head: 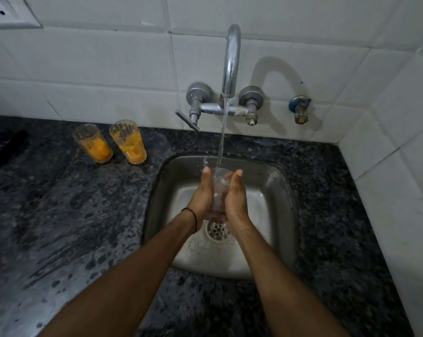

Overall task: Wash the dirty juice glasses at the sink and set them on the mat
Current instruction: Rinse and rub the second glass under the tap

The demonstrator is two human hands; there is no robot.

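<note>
clear glass upright over sink, filling w/ water; 2 orange-smeared glasses upright, left of sink.

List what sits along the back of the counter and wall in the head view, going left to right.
Left juice glass → right juice glass → tap lever → running spout → small blue-capped valve on the wall. Below the spout, both hands hold a clear glass over the sink.

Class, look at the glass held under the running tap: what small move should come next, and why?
Probably tip the glass to empty it: both hands, left hand and right hand, hold it under the stream, and it already looks clear.
</note>
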